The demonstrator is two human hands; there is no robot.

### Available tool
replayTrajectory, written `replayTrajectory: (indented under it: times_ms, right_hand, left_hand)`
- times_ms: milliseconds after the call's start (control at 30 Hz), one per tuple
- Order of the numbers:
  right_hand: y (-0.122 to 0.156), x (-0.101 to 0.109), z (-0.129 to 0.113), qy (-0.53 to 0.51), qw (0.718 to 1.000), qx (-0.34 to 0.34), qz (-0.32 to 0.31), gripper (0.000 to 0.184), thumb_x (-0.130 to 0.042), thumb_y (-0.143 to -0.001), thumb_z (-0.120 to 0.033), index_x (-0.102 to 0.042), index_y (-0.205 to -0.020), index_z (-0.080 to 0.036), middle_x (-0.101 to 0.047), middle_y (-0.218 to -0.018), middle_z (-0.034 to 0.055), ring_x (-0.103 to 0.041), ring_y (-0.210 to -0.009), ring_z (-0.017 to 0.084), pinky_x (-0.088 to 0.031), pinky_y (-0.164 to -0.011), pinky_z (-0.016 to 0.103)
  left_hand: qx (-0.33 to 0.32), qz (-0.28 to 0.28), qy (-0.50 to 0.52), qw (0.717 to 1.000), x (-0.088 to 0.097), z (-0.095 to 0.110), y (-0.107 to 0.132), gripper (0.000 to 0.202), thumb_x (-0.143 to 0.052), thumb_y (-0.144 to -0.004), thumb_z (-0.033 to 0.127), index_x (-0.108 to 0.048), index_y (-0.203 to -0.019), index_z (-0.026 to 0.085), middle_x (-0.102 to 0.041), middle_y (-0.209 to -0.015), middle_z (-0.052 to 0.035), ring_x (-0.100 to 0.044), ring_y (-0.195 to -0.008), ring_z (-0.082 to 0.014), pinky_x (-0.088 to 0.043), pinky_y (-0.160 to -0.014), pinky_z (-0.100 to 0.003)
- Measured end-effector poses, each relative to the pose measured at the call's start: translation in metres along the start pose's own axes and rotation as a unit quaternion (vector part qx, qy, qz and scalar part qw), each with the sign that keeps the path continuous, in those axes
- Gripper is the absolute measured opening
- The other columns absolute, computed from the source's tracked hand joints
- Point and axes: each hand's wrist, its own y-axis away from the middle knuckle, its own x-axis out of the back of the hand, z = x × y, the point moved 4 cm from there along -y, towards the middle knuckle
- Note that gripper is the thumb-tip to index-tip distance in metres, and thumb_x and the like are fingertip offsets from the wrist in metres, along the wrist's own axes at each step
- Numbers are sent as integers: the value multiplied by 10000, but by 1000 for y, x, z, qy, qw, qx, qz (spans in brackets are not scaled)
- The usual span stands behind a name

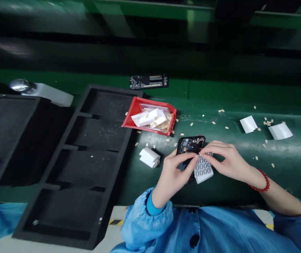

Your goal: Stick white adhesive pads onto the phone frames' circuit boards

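A sheet of small grey-patterned stickers (203, 168) with a white folded part below it is between my hands. My left hand (175, 170) pinches the sheet's upper left corner with thumb and forefinger, where a tiny white bit shows. From the other side, my right hand (222, 158) grips the top edge, its fingertips almost touching those of the left. Partly beneath the sheet and my left hand lies an opened phone body (191, 144), its circuitry showing at the top. Its lower part is mostly hidden.
Left of my hands stands a red bin (150, 130) of paper scraps. Further left are a black compartment tray (108, 175) and a white bottle (50, 94). Another phone body (149, 81) lies behind. Folded white papers (280, 131) and tan bits dot the green bench (218, 102).
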Motion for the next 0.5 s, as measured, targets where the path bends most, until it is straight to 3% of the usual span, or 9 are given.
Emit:
replayTrajectory:
  times_ms: [167,333,500]
  right_hand:
    - [2,4,-6,99,992,66,45,149,-597,-981,-195,-744,-954,-202,-719,-1012,84,-651,-893,200,-568,-775,379]
    - [6,4,-11,193,967,142,83,172,-611,-943,-91,-734,-984,-203,-755,-982,70,-666,-913,207,-535,-920,458]
    - [11,-1,-7,197,964,154,87,271,-577,-932,-54,-734,-1067,-229,-787,-1034,62,-706,-940,210,-517,-1007,511]
  left_hand:
    - [-2,20,-8,1000,0,4,0,115,-691,-858,199,-800,-824,211,-804,-808,-52,-733,-718,-196,-612,-670,-295]
    - [18,25,4,1000,-1,2,-1,112,-700,-851,194,-799,-797,194,-803,-797,-55,-733,-717,-198,-608,-684,-298]
    - [28,24,5,999,-1,0,-2,122,-691,-855,202,-799,-796,198,-806,-799,-58,-741,-725,-208,-617,-697,-314]
